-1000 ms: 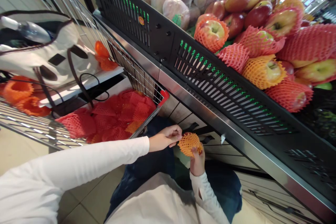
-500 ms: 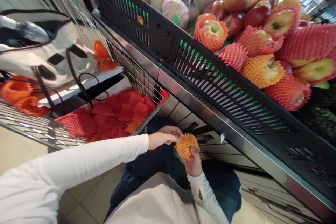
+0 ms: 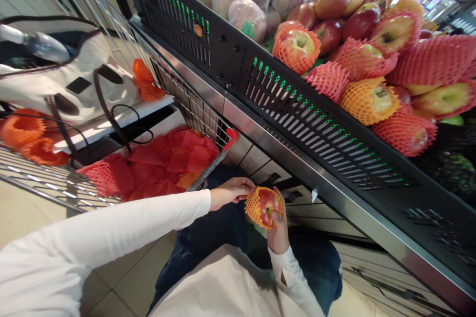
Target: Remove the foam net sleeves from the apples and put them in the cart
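Right hand grips the apple below the crate, apparently to steady it. Left hand pinches the edge of the net, partly round the apple, seemingly for tension. Cart stands near, presumably for reach.

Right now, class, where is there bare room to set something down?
Bare floor tiles show between the left sleeve and the jeans. The steel edge below the black crate looks bare but narrow. Crowded: the cart, with its bag and red nets, and the apple pile.
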`<state>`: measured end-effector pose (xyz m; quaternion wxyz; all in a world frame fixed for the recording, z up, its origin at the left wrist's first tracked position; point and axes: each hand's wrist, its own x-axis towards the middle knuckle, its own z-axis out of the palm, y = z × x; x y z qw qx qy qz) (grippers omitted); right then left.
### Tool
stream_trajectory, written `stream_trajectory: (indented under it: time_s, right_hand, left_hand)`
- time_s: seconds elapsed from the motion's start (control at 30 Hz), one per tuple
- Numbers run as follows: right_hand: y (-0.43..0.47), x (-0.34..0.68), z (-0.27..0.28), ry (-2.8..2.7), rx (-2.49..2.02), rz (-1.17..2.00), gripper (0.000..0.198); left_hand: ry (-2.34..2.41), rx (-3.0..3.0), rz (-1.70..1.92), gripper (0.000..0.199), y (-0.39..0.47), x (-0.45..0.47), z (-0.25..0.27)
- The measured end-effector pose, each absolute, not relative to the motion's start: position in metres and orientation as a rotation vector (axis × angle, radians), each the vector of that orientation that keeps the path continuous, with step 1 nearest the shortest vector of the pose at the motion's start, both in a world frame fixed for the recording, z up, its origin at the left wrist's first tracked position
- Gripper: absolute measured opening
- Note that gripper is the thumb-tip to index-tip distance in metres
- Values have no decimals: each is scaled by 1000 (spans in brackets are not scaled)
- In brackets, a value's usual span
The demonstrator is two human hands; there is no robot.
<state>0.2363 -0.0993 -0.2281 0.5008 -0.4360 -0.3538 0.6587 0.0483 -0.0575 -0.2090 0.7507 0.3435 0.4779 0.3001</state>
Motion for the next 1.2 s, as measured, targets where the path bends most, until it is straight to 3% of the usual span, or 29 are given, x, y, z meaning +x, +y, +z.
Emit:
stream_trajectory:
  time_s: [0.13, 0.3, 0.47, 0.6, 0.9, 1.03, 1.2]
  right_hand:
    - [-99, 240, -235, -742, -1086, 1622, 72]
    - [-99, 241, -239, -637, -1130, 1656, 67]
    - [-99, 239, -236, -490, -1213, 1661, 72]
    - [-102, 239, -239, -484, -1241, 1697, 72]
    - [-105, 251, -259, -895, -1171, 1682, 64]
    - [-104, 251, -246, -1081, -1121, 1597, 73]
    - [-96, 242, -213, -1385, -968, 1481, 103]
  left_hand:
    - [1043, 864, 791, 58, -56, 51, -223]
    - [1062, 1199, 889, 28, -60, 51, -233]
    - [993, 1489, 818, 72, -70, 47, -221]
    - [809, 1685, 843, 92, -73, 46, -216]
    - [829, 1564, 856, 82, -73, 46, -208]
    - [921, 1567, 845, 84, -74, 45, -205]
    - [1026, 1650, 912, 84, -72, 43, -208]
